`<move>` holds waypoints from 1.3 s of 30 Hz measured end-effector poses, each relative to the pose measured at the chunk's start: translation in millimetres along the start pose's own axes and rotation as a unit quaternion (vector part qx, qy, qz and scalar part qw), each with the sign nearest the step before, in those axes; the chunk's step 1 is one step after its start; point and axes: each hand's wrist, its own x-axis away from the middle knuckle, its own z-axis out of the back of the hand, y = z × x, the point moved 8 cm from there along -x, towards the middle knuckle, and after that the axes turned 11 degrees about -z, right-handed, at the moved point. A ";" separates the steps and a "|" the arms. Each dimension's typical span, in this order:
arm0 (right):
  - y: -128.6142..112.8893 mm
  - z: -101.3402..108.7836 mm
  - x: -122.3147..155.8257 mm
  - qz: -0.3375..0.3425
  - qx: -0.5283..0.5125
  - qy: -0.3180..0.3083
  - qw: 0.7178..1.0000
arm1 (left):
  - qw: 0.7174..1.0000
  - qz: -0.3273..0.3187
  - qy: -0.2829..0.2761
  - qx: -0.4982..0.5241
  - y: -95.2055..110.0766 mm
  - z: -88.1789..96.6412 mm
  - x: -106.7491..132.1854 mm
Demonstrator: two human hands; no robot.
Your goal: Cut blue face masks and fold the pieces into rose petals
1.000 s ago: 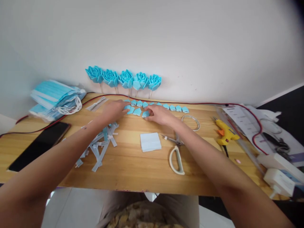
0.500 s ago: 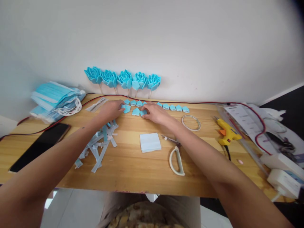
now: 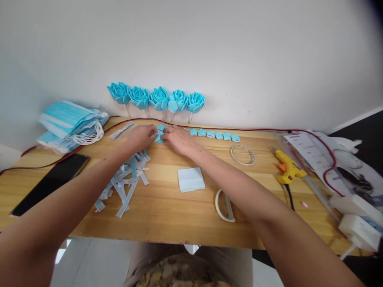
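Note:
Near the back of the wooden table, my left hand has its fingers curled at the left end of small folded blue fabric pieces. My right hand comes in from the other side, its fingertips closed on the same pieces. Both hands are close together and hide part of them. Behind and to the right runs a row of similar folded blue petals, partly covered by my right hand. A stack of pale blue squares lies nearer me. White-handled scissors are mostly hidden under my right forearm.
Several blue fabric roses on sticks lean against the wall. Face masks, a phone and cut strips lie left. A tape roll, yellow glue gun and power strip are right. A red-black cable crosses behind.
My right hand has slid left, bringing its folded pieces up against those at my left hand. More of the back row now shows. My left hand has barely moved.

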 end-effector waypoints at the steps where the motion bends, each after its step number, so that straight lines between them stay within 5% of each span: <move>1: -0.3 0.2 -0.2 -0.001 0.002 0.001 1.000 | 1.000 0.004 0.003 0.007 -1.3 0.3 0.3; 9: 3.7 -2.9 -0.8 0.000 -0.036 0.007 0.999 | 0.996 0.016 0.039 0.077 -10.7 1.3 3.5; 14: 26.1 32.8 7.4 -0.042 -0.167 0.058 0.983 | 0.993 -0.008 0.099 0.062 5.4 23.5 15.3; 19: 57.7 72.7 45.7 -0.097 -0.251 0.063 0.961 | 0.975 -0.088 0.157 0.132 65.1 48.3 54.8; 22: 66.2 80.9 81.5 -0.106 -0.270 0.032 0.956 | 0.964 -0.152 0.100 0.195 105.2 37.2 80.1; 26: 70.9 78.9 143.6 -0.123 -0.245 -0.023 0.961 | 0.955 -0.193 0.041 0.222 136.7 12.1 101.8; 33: 97.3 63.9 263.1 -0.272 -0.104 0.025 0.956 | 0.933 -0.302 -0.015 0.197 188.4 -13.9 120.6; 39: 91.7 48.0 282.7 -0.274 -0.061 0.028 0.959 | 0.913 -0.383 -0.065 0.128 250.2 -36.5 111.6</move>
